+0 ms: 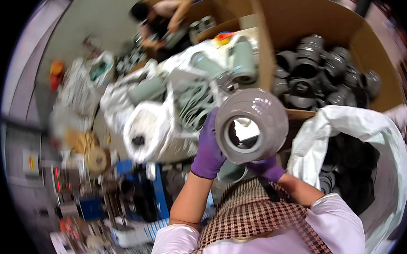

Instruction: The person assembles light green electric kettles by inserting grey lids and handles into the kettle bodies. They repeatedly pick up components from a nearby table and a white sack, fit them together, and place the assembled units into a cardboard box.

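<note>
A glossy grey plastic pipe fitting [270, 119], wide and round with a smaller ring-shaped opening turned up toward me, is held in front of my chest. My left hand [208, 147], in a purple glove, grips its left side with the fingers partly hidden behind it. At its lower edge is my right hand [266, 168], also purple-gloved and closed against the fitting, its fingertips hidden. A dark strip [268, 190] hangs just below the right hand; I cannot make out what it is. Under the fitting, a pale green-grey cylinder [232, 172] shows partly.
At the back right, a cardboard box [315, 15] holds several grey fittings [308, 59]. A white sack [350, 114] with dark pieces stands at my right. Ahead lie white bags, a bag of green-grey strips [195, 104] and cylinders [244, 63]. Another person [161, 23] works at the far left.
</note>
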Demonstrator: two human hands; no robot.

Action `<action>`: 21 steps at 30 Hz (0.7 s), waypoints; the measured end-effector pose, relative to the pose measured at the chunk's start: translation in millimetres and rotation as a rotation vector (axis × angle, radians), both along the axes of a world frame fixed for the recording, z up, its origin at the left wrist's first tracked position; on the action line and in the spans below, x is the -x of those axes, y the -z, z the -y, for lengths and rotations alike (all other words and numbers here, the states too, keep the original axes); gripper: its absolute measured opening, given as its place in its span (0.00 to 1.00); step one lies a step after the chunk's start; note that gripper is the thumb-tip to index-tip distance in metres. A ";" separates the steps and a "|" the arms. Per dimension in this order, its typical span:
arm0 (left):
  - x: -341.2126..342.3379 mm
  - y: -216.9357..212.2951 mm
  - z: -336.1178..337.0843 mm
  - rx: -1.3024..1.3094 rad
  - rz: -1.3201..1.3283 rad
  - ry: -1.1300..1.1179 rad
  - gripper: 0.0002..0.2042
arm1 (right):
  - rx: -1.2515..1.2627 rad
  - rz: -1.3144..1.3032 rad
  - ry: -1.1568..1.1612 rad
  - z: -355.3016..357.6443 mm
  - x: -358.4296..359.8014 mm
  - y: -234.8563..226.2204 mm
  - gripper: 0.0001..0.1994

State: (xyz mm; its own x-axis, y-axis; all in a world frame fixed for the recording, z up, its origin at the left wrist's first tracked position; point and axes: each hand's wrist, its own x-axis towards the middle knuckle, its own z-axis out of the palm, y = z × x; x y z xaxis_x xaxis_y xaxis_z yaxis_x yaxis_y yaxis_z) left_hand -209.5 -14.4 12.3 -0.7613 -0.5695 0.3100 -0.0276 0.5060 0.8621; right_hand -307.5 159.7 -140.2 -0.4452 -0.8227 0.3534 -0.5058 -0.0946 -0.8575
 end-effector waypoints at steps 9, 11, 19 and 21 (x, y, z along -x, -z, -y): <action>-288.0 113.8 -43.3 -0.534 -0.025 -0.460 0.24 | 0.066 -0.308 -0.453 137.8 -144.3 -53.6 0.33; -332.8 147.5 -33.8 -0.553 -0.316 -0.746 0.17 | 0.043 -0.329 -0.486 149.6 -185.3 -50.1 0.29; -373.1 4.3 -30.3 -0.237 -0.185 -1.040 0.31 | -0.077 -0.319 -0.626 202.3 -272.8 -85.2 0.29; -389.2 -2.7 -10.8 -0.306 -0.364 -1.121 0.28 | -0.257 -0.208 -0.754 218.2 -287.6 -123.1 0.28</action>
